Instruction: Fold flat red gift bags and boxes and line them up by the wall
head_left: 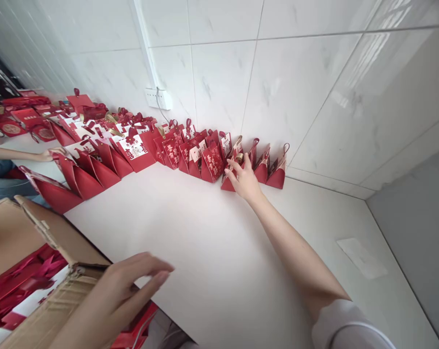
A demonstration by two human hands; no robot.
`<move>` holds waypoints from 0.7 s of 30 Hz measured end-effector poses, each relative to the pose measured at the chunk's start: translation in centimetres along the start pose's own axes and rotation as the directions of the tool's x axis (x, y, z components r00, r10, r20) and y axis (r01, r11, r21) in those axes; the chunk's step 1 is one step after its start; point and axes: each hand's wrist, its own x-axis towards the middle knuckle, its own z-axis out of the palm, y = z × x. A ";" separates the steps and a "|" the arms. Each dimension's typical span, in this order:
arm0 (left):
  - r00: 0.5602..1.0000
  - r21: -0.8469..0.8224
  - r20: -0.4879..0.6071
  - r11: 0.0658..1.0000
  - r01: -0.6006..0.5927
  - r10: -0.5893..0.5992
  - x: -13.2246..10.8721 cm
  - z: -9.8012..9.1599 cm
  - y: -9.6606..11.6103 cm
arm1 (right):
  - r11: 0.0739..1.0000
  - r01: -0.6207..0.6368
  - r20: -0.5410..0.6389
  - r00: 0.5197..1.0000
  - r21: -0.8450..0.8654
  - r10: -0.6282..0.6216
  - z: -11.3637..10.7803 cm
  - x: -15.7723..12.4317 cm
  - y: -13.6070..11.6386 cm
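My right hand (pixel 244 180) reaches across the white table to a row of small red gift boxes with ribbon loops. Its fingers are spread over the front of one red gift box (pixel 227 184) with a gold ribbon loop; I cannot tell how firmly they touch it. Just right of that hand stand a few more red gift boxes (pixel 276 178), upright against the wall. My left hand (pixel 132 281), slightly blurred, hovers by the table's front edge near a cardboard box (pixel 55 295). Its thumb and fingers are apart, with nothing between them.
Larger red gift bags (pixel 92 172) and boxes crowd the table's left side. Another person's hand (pixel 51 154) touches one there. The cardboard box holds red ribboned packages (pixel 26 276). A power strip (pixel 157 99) is on the tiled wall; a pale sheet (pixel 361 257) lies at right.
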 end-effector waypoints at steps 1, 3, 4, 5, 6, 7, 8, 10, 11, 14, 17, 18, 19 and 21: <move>0.994 -0.040 0.105 0.999 -0.029 0.033 1.4 0.5 0.6 | 0.998 -0.063 0.040 0.997 0.000 0.063 0.4 0.3 0.2; 0.968 -0.102 0.228 0.991 -0.086 0.107 4.2 1.5 1.9 | 0.989 -0.145 0.070 0.987 0.001 0.145 0.5 0.6 0.9; 0.961 -0.121 0.238 0.986 -0.117 0.143 5.6 2.0 2.5 | 0.987 -0.163 0.064 0.985 0.006 0.162 0.1 0.5 1.3; 0.956 -0.140 0.234 0.979 -0.145 0.175 7.0 2.5 3.0 | 0.986 -0.165 0.052 0.985 0.016 0.164 -0.4 0.4 1.8; 0.959 -0.154 0.207 0.975 -0.162 0.192 8.4 3.1 3.3 | 0.987 -0.157 0.045 0.987 0.028 0.155 -1.2 0.1 2.4; 0.969 -0.170 0.154 0.971 -0.169 0.195 9.9 3.8 3.3 | 0.989 -0.140 0.050 0.989 0.041 0.138 -2.0 -0.3 2.8; 0.980 -0.190 0.074 0.967 -0.168 0.185 11.4 4.6 3.2 | 0.991 -0.112 0.065 0.992 0.072 0.107 -2.8 -0.8 3.2; 0.980 -0.233 -0.135 0.957 -0.173 0.145 14.5 6.7 2.4 | 0.971 -0.042 0.081 0.996 0.237 0.023 -4.0 -2.2 3.7; 0.963 -0.244 -0.237 0.952 -0.187 0.128 16.1 8.0 1.9 | 0.921 -0.008 0.059 0.998 0.389 -0.016 -4.3 -3.0 3.8; 0.944 -0.310 -0.297 0.920 -0.239 0.145 20.3 12.2 0.2 | 0.709 0.014 -0.040 0.999 0.705 0.020 -3.9 -6.0 3.5; 0.952 -0.458 -0.268 0.850 -0.259 0.146 23.1 15.6 -0.9 | 0.676 -0.063 0.001 0.996 0.734 0.091 -2.0 -8.7 3.2; 0.962 -0.489 -0.231 0.837 -0.246 0.148 23.7 16.3 -1.2 | 0.673 -0.088 0.007 0.992 0.734 0.122 -1.2 -9.4 3.3; 0.969 -0.506 -0.192 0.830 -0.234 0.156 24.2 16.8 -1.5 | 0.661 -0.120 0.020 0.987 0.740 0.157 -0.6 -9.9 3.5; 0.977 -0.530 -0.112 0.820 -0.215 0.184 25.0 17.2 -1.9 | 0.622 -0.221 0.078 0.965 0.751 0.250 0.4 -10.4 4.3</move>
